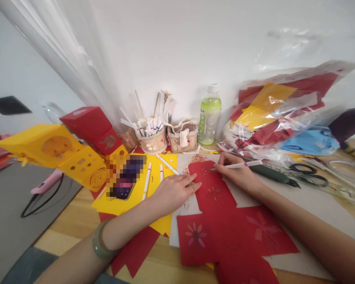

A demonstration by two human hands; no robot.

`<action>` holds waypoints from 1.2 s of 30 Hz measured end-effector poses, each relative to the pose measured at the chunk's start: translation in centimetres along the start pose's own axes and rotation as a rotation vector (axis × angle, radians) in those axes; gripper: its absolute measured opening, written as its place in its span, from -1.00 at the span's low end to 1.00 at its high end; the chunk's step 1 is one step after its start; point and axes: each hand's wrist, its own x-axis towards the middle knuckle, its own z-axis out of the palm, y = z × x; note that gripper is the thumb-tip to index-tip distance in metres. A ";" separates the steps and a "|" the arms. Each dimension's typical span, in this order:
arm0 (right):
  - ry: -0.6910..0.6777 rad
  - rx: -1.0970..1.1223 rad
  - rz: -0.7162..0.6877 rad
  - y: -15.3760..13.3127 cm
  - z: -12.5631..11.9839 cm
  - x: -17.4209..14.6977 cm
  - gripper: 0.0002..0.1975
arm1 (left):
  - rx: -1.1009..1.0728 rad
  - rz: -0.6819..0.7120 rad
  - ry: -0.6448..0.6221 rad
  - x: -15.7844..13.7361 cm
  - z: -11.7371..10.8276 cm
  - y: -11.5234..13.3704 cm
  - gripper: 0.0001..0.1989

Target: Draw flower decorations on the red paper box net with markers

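I can read no words or numbers here. At the far side, the green drink bottle (pixel 213 103) bears a label (pixel 203 123) too small for me; to its right, the blue packet's (pixel 316 138) dark logo (pixel 293 148) is illegible to me.

Green-filled bottle (pixel 209 120) beside lace-trimmed basket (pixel 174 142)

We hold a white marker (pixel 248 163) in our right hand (pixel 232 169), green tip (pixel 213 169) at the red card (pixel 225 225), near a small drawn flower (pixel 206 172). Our left hand (pixel 174 191) lies with fingertips on the card's left edge. Left of it we have loose markers (pixel 147 181) and a phone (pixel 126 191), blurred, on yellow card (pixel 109 206). Behind: pen basket (pixel 154 146), second basket (pixel 177 144), green drink bottle (pixel 208 114), clear bag (pixel 269 106) of paper.
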 end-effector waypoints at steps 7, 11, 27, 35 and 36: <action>-0.014 -0.003 -0.004 -0.1 0.0 0.0 -0.79 | 0.001 0.000 0.001 0.0 -0.1 0.0 -0.72; -0.030 -0.008 0.000 -0.3 0.0 -0.2 -0.79 | 0.002 0.002 0.030 0.1 -0.1 0.0 -0.74; -0.016 0.039 0.003 -0.2 -0.1 -0.1 -0.77 | 0.000 -0.001 0.031 0.0 0.0 0.1 -0.71; 0.106 0.216 0.051 -0.1 -0.1 0.2 -0.66 | 0.005 0.007 0.017 0.0 -0.2 0.0 -0.72; 0.112 0.266 0.065 -0.1 -0.1 0.2 -0.67 | 0.008 0.006 0.021 0.1 -0.2 0.1 -0.72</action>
